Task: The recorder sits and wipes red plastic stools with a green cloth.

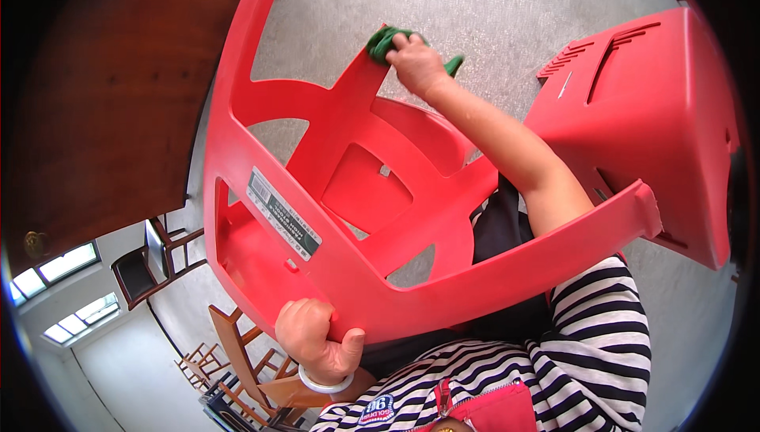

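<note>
A red plastic high stool (356, 289) is tipped on its side in front of me, its cut-out legs and crossbars spread across the view. A label is stuck along one of its bars. My left hand (313, 337), with a white bangle at the wrist, is closed around the stool's near lower edge. My right arm reaches through to the far side. There my right hand (416, 64) pinches a green cloth (383, 44) wrapped over the tip of a stool leg. A tail of the cloth hangs beside my wrist.
A second red plastic piece of furniture (649, 115) with slots stands close at the right. A dark brown wooden panel (111, 76) with a round knob fills the left. Wooden chairs (237, 353) and a dark-seated chair (138, 274) stand at lower left on a grey floor (491, 4).
</note>
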`<state>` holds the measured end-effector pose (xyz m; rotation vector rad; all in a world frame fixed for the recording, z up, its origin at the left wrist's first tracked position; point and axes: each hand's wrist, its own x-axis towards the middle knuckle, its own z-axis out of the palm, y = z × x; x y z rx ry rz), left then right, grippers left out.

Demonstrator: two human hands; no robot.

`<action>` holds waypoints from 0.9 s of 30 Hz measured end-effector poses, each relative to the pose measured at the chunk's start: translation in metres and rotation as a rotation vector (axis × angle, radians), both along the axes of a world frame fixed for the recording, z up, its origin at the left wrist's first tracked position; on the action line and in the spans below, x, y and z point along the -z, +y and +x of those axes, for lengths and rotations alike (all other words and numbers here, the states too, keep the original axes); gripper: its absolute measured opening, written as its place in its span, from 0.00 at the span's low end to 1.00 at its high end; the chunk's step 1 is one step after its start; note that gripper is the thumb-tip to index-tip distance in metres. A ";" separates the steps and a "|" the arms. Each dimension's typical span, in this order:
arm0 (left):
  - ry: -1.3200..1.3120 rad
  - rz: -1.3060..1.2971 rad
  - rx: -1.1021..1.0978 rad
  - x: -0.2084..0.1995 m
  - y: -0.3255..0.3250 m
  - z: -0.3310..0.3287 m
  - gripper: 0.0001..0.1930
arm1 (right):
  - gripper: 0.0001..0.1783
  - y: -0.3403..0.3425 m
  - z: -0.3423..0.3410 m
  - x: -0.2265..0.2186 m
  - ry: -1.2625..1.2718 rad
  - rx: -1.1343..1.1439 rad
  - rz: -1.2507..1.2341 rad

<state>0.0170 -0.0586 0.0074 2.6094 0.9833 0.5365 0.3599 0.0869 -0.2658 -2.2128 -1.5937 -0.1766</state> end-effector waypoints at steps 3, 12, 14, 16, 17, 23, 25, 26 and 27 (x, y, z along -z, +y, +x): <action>0.010 -0.005 0.024 0.000 0.002 0.003 0.29 | 0.07 0.004 0.027 -0.002 0.037 0.141 -0.031; 0.056 -0.029 0.021 -0.003 0.002 -0.001 0.31 | 0.07 -0.001 0.011 0.002 0.026 0.063 -0.050; 0.052 -0.041 0.034 -0.001 0.003 0.001 0.31 | 0.08 0.001 0.035 -0.001 0.017 0.204 -0.042; 0.044 -0.049 0.054 0.001 0.005 0.002 0.31 | 0.08 0.009 0.038 0.005 0.047 0.281 -0.110; 0.029 -0.025 0.038 0.002 0.005 0.002 0.31 | 0.08 0.010 0.028 0.006 0.034 0.240 -0.089; 0.050 -0.034 0.016 -0.005 0.003 0.001 0.31 | 0.08 -0.006 0.009 0.009 0.004 0.014 -0.023; 0.039 -0.046 0.033 -0.003 0.004 0.002 0.31 | 0.09 -0.004 0.037 0.006 0.028 0.094 -0.061; 0.024 -0.044 0.030 -0.001 0.004 0.002 0.31 | 0.09 0.003 0.053 0.012 0.020 0.095 -0.056; 0.004 -0.043 0.034 0.003 0.006 0.004 0.31 | 0.10 0.007 0.071 0.022 0.182 0.306 -0.113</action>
